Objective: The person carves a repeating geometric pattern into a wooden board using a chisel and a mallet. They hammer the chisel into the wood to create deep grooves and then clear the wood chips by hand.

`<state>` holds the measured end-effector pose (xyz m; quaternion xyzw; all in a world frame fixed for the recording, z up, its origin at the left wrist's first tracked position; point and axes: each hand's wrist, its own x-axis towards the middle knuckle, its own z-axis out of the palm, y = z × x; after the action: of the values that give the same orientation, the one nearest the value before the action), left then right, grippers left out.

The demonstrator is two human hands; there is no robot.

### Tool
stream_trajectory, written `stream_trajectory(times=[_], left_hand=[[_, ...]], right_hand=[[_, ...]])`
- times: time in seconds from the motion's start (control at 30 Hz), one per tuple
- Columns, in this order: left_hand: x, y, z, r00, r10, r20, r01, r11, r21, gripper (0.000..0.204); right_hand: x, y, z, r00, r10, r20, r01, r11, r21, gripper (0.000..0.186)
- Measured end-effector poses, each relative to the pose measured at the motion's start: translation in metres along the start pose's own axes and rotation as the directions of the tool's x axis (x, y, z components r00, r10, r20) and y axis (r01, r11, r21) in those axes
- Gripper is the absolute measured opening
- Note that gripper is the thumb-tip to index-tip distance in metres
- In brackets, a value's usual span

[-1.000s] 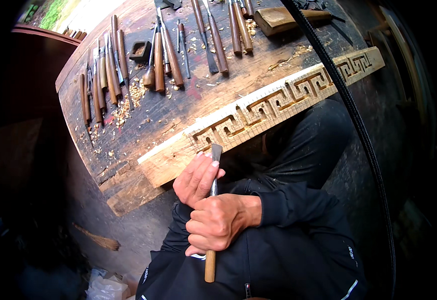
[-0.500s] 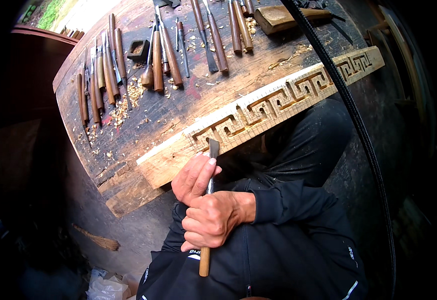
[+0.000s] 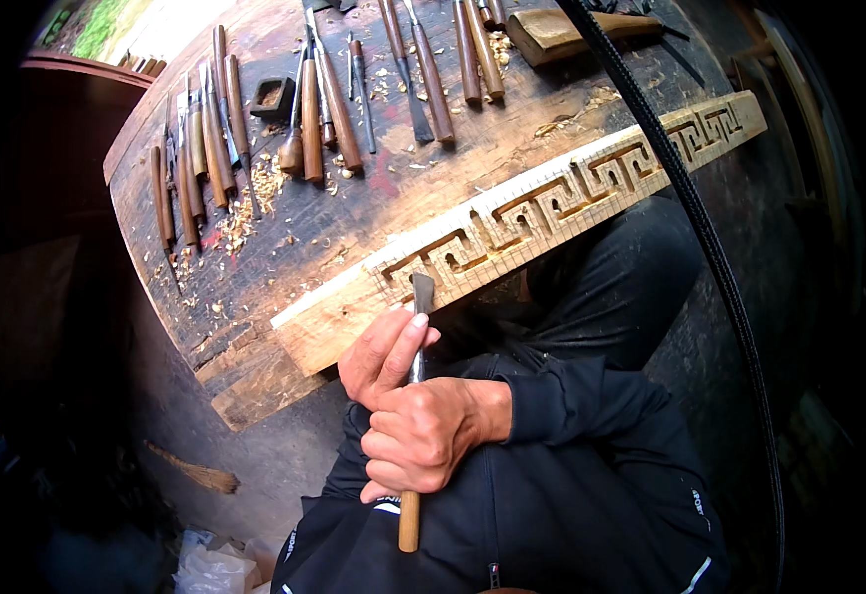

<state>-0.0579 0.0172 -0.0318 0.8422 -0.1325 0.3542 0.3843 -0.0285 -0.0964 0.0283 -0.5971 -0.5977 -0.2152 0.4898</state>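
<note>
A long pale wooden plank [image 3: 552, 203] with a carved key-pattern border lies along the near edge of a worn workbench [image 3: 284, 238]. Both hands hold one chisel [image 3: 421, 295] with a wooden handle. My right hand [image 3: 423, 436] is wrapped around the handle, whose butt end sticks out below the fist. Above it, my left hand [image 3: 383, 351] steadies the steel shank, with a finger lying along it. The blade tip rests at the plank's edge, near the left end of the carved pattern.
Several wood-handled chisels [image 3: 319, 119] lie in rows across the bench among wood shavings, with a small dark box [image 3: 272, 97] and a wooden mallet [image 3: 561, 35] at the back. A black cable [image 3: 690, 208] curves down the right side. A plastic bag [image 3: 210, 569] lies on the floor.
The chisel and both hands have shifted slightly left and up along the plank's edge. The grip is unchanged.
</note>
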Motion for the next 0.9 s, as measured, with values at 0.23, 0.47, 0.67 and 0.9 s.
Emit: stream_trajectory(times=[0.23, 0.47, 0.67, 0.9], left_hand=[[0.001, 0.006, -0.006, 0.993, -0.112, 0.045, 0.112, 0.994, 0.001, 0.042], [0.0, 0.015, -0.004, 0.942, -0.33, 0.062, 0.335, 0.938, -0.094, 0.035], [0.001, 0.015, -0.003, 0.925, -0.373, 0.076, 0.378, 0.924, -0.066, 0.036], [0.013, 0.004, 0.007, 0.999, 0.023, 0.04, -0.02, 0.997, -0.074, 0.048]], right_hand=[[-0.003, 0.004, 0.006, 1.0, 0.012, 0.026, -0.012, 1.0, -0.003, 0.054], [0.001, 0.007, 0.005, 1.0, 0.025, 0.008, -0.024, 0.999, -0.025, 0.051], [-0.002, 0.012, 0.005, 1.0, -0.015, -0.026, 0.014, 0.999, -0.051, 0.051], [-0.002, -0.005, -0.026, 0.997, 0.039, -0.064, -0.04, 0.999, -0.014, 0.054]])
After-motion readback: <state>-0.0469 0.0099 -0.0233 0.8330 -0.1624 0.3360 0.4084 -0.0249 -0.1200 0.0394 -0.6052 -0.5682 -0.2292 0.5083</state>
